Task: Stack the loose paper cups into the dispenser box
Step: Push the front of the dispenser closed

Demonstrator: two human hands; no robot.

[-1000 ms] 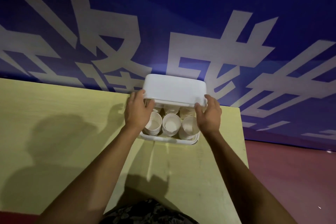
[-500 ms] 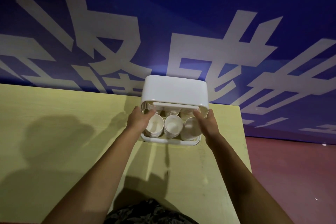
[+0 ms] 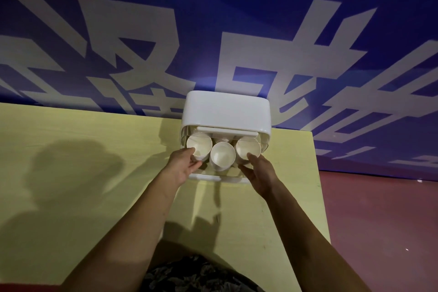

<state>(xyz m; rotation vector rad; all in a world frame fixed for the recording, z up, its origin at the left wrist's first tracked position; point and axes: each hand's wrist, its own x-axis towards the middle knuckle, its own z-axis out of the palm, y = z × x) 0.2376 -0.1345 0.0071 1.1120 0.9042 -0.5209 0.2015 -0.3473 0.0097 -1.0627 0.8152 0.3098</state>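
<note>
Three stacks of white paper cups lie on their sides inside the white dispenser box (image 3: pixel 226 111), open mouths facing the person: a left stack (image 3: pixel 199 145), a middle stack (image 3: pixel 222 156) set slightly lower and nearer, and a right stack (image 3: pixel 248 149). More cup rims show dimly behind them, too dark to count. The box stands at the far edge of the yellow table (image 3: pixel 71 173), against a blue banner (image 3: pixel 213 19) printed with large pale characters. Its clear front flap appears raised, with a white handle bar (image 3: pixel 226 131) running across just under the box's top.

The left hand (image 3: pixel 181 167) reaches in from below left, and its fingers curl round the lower left side of the left stack, fingertips touching the cup rim. The right hand (image 3: pixel 259 174) comes in from below right, its thumb against the lower edge of the right stack and its fingers wrapping beneath it; how firmly it grips is hard to tell in the dim light. The middle stack sits between the two hands, touched by neither. Both forearms stretch across the tabletop, throwing shadows on it. A reddish floor (image 3: pixel 379 220) lies to the right of the table, and a dark patterned garment (image 3: pixel 196 275) shows at the bottom edge.
</note>
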